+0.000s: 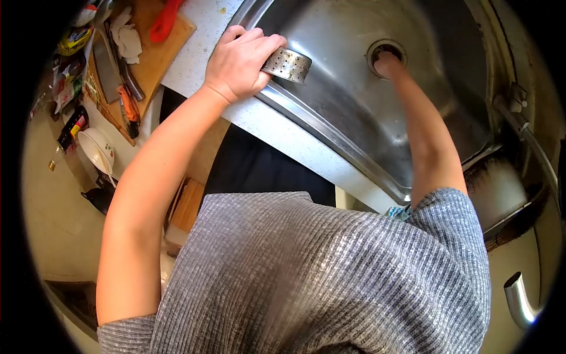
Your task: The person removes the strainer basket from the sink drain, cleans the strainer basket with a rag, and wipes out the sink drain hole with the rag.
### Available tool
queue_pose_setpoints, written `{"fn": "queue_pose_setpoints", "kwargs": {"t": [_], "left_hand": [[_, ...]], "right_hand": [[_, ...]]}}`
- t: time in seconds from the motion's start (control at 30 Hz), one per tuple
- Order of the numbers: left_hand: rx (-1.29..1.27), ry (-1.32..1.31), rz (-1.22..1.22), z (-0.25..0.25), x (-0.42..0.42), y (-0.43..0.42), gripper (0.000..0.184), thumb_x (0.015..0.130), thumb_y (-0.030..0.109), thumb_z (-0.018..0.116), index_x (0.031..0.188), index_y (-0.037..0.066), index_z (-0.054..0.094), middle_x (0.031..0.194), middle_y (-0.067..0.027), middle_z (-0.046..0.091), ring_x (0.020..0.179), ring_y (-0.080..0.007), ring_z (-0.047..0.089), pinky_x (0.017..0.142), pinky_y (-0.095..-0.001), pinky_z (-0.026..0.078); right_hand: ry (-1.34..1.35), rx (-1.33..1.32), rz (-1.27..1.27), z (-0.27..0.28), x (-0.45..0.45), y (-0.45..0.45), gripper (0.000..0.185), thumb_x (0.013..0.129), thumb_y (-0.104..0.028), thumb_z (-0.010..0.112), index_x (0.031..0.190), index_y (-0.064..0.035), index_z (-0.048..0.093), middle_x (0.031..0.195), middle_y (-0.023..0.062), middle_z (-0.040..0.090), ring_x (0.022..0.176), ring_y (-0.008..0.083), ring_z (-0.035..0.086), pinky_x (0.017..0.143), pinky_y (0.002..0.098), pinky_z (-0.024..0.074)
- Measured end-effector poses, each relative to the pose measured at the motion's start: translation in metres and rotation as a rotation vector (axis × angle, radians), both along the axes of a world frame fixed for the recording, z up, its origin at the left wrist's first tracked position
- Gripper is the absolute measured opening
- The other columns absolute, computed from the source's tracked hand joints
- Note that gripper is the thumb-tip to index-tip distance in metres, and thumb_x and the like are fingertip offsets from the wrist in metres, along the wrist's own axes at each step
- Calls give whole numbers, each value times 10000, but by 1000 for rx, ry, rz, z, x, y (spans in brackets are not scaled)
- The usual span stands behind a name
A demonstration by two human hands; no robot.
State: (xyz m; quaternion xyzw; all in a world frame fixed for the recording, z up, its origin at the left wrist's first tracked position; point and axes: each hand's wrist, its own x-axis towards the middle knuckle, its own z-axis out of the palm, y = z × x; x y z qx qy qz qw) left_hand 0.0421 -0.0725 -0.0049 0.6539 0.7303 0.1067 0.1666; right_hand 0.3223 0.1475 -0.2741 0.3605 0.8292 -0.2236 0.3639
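Note:
My left hand [243, 64] is closed around a perforated metal sink strainer basket [289, 65], held over the near left rim of the steel sink [348, 124]. The strainer's side is dotted with small holes and looks stained. My right hand [387, 64] reaches down into the round drain opening [403, 52] in the sink floor. Its fingers are inside the hole and hidden, so I cannot see whether they hold anything.
A wooden cutting board [154, 59] at upper left carries a cleaver [105, 68], a red-handled item [166, 20] and crumpled white paper [125, 35]. Below it is a white bowl [96, 147]. A grey hose [539, 141] runs along the right side.

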Motion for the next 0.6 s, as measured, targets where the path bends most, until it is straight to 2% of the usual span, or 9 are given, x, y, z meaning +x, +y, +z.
{"fn": "queue_pose_setpoints", "kwargs": {"t": [0.03,0.1,0.13,0.17,0.27,0.33,0.43,0.53,0.6], "left_hand": [[-2,3,3,0,-1,0,415,638,72,570,1038,176,610,828,-31,613,831,-218,586,839,-322,374],[-9,1,5,0,1,0,412,644,72,571,1042,174,609,829,-34,613,837,-220,588,842,-322,374],[-6,2,5,0,1,-1,408,648,71,569,1042,172,608,830,-36,613,836,-222,587,842,-324,374],[-4,5,4,0,1,-1,404,652,71,567,1042,171,608,831,-37,613,835,-225,587,842,-325,374],[-3,-4,8,0,1,-2,396,662,67,562,1042,167,608,829,-43,612,830,-232,584,841,-328,374],[7,-7,7,1,1,-1,389,669,69,559,1042,165,607,829,-46,611,826,-236,582,840,-330,374],[16,14,3,1,2,-1,365,681,85,569,1034,170,608,821,-36,613,826,-221,582,844,-329,384],[30,36,-4,3,3,0,325,700,99,590,1015,177,611,796,-9,629,838,-181,590,841,-328,401],[22,18,-13,1,2,-1,353,701,104,556,1043,171,610,835,-42,620,830,-222,582,842,-336,381]], "right_hand": [[30,-53,-58,-38,6,5,201,820,-117,562,924,-21,703,927,126,710,960,348,640,827,426,520],[52,-66,-151,-106,19,5,292,856,-142,523,1065,-5,675,1087,179,670,1063,361,617,894,397,499],[65,-73,-197,-104,14,4,343,874,-155,504,1135,3,661,1167,205,651,1115,368,605,928,383,488],[80,-116,-338,-98,18,8,324,876,-146,508,1121,-3,665,1114,184,667,1067,346,621,889,380,494],[223,-442,-842,-2,37,0,231,895,-121,528,1071,-59,664,979,98,687,913,237,634,764,333,483],[475,-916,-1259,30,64,2,145,925,-109,554,1028,-151,647,922,6,664,797,107,597,672,253,438],[622,-893,-1653,105,65,-22,285,960,-75,500,1236,-109,560,1063,19,641,855,142,608,671,295,471],[691,-927,-1795,116,85,-36,310,989,-95,486,1298,-99,504,1136,30,617,882,151,608,670,302,479],[726,-934,-1843,121,94,-43,326,991,-82,477,1316,-102,483,1137,33,615,892,151,608,671,304,485]]}}
